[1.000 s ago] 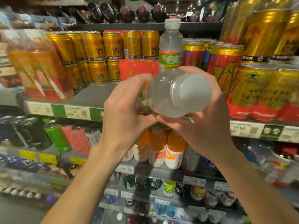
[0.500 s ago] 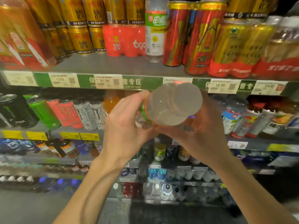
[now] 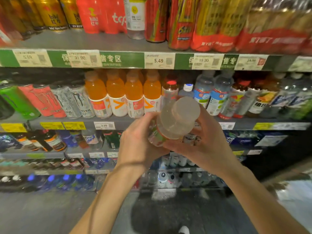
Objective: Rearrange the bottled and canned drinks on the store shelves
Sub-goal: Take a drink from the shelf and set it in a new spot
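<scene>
Clear plastic bottle with pale cap and red-green label (image 3: 175, 122) held in the air before the second shelf's front edge (image 3: 168, 123), cap end toward camera. Left hand (image 3: 140, 141) wraps the labelled body; right hand (image 3: 207, 142) cradles it from below and the side, fingers curled round. Both grips closed on it. Judged full: moderately heavy, smooth, slightly squeezable. Best held round the body, not the cap.

The held bottle (image 3: 175, 120) is clear with a whitish cap and a green-and-orange label. Behind it, orange bottles (image 3: 124, 92) wear white labels. Gold cans (image 3: 50, 13) sit above a green shelf strip (image 3: 121, 59); yellow price tags (image 3: 52, 125) hang below.
</scene>
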### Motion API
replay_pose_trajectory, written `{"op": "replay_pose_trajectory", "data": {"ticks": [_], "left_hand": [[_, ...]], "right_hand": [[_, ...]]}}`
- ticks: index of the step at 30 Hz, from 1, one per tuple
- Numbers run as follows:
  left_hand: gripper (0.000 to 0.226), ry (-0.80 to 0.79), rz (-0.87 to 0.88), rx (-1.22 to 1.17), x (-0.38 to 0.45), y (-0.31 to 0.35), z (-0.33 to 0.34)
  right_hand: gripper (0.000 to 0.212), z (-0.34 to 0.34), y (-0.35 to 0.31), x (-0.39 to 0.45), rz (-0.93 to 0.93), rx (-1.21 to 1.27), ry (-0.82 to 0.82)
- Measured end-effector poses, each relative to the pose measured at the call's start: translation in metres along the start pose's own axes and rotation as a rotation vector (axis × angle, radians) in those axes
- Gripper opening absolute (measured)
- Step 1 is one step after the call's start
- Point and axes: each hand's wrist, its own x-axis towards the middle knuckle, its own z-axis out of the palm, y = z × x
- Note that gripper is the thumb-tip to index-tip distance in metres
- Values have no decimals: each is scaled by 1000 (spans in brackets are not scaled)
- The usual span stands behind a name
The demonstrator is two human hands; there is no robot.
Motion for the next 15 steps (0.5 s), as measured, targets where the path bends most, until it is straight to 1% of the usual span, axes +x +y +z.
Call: {"op": "replay_pose_trajectory", "data": {"ticks": [2, 6, 9, 13, 15], "left_hand": [[88, -27, -35, 3, -3, 5, 14], [76, -108, -146, -11, -3, 14, 41], [82, -176, -206, -13, -2, 21, 62], [70, -256, -217, -47, 0, 23, 82], [76, -340, -184, -33, 8, 16, 82]], "right_hand": [[86, -9, 8, -3, 21, -13, 2], [83, -32, 25, -5, 39, -27, 10], [80, -49, 39, -6, 11, -34, 21], [75, -69, 63, -2, 8, 27, 33], [76, -75, 74, 1, 27, 58, 21]]}}
